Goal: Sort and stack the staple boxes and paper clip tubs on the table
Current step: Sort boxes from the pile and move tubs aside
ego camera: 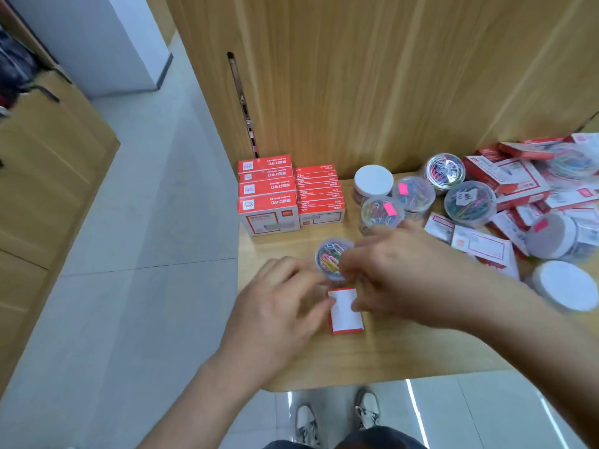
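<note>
Clear paper clip tub [334,259] of coloured clips, upright at the front-left part of the table [389,358], between both hands. Curled round its right side, the right grip [398,270]. Reaching its left side with fingers extended, the left grip [282,306]; hold not readable through blur. Just in front, a red-and-white staple box [346,311] lying flat. Behind, two staple box stacks [269,197] side by side. Further right, more tubs [411,192] and loose boxes [505,176] heaped.
</note>
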